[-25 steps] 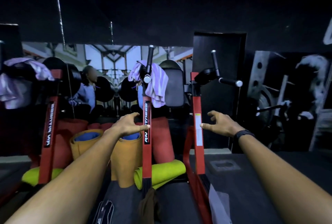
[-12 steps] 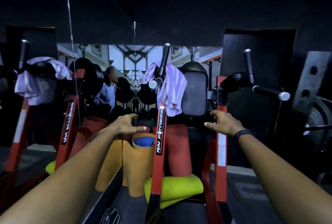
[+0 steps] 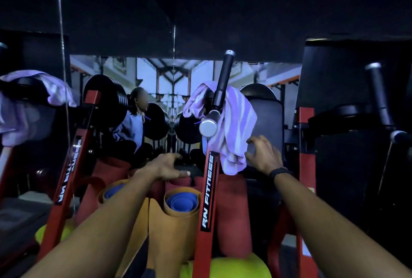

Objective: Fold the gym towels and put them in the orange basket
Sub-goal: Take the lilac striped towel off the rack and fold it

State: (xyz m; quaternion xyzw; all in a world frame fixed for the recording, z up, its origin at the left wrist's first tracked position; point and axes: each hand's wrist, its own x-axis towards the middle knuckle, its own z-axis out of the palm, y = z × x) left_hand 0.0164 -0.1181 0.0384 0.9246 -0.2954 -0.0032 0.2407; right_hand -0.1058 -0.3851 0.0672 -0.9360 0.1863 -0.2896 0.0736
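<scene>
A purple-and-white striped gym towel point(image 3: 234, 126) hangs over the black handle of a red gym machine point(image 3: 208, 193), at centre. My right hand point(image 3: 262, 155) is just right of the towel's lower hanging end, fingers spread, at its edge; a black band is on that wrist. My left hand point(image 3: 166, 166) is left of the red upright, below the towel, fingers apart and holding nothing. A second purple towel shape point(image 3: 20, 108) at far left looks like the mirror's reflection. No orange basket is in view.
Rolled mats stand behind the machine: an orange one with a blue core point(image 3: 180, 206), red ones point(image 3: 231, 215) and a lime one point(image 3: 234, 266) lying low. A black back pad point(image 3: 265, 121) and a second handle point(image 3: 379, 99) are at right. A wall mirror point(image 3: 169, 90) shows a person and weight plates.
The view has closed in on the machine. Both hands have risen toward the hanging towel, the right one now reaching its lower edge.
</scene>
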